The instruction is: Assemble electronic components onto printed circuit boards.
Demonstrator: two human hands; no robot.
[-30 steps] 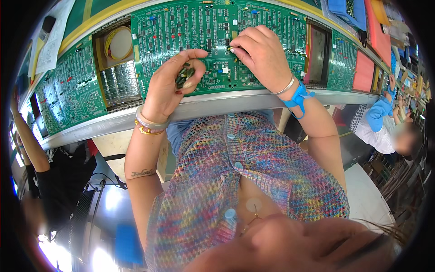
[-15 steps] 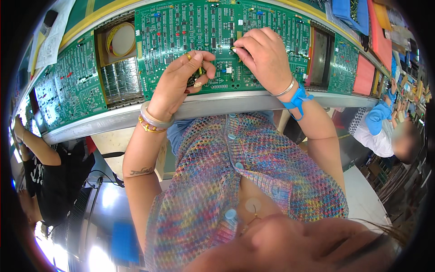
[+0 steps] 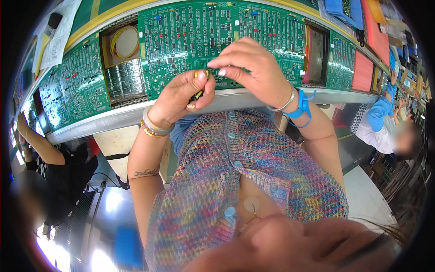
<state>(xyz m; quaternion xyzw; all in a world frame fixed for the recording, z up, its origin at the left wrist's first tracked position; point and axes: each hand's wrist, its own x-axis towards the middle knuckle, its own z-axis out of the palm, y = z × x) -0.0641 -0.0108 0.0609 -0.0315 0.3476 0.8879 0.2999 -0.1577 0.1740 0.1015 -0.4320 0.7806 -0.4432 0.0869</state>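
Note:
A large green circuit board [image 3: 181,43], full of small chips and parts, lies in front of me on the rail. Over its near edge, my left hand [image 3: 186,93] is closed round several small black-and-yellow electronic components [image 3: 198,95]. One of them stands up between the thumb and fingertips. My right hand [image 3: 256,70] hovers over the board just right of the left hand. Its index finger and thumb are apart, reaching toward that component, and nothing shows between them. The palm of the left hand hides part of the components.
A metal rail [image 3: 113,119] runs along the near side. More green boards lie left [image 3: 70,93] and right [image 3: 340,61]. A tape roll [image 3: 116,43] sits in an opening at left. A blue bin [image 3: 340,11] stands far right. A co-worker's arm [image 3: 43,145] is at left.
My right hand has come left and nearer, from the middle of the board to the left hand, and its fingers have parted. The left hand has tipped a component upward. The board has shifted slightly.

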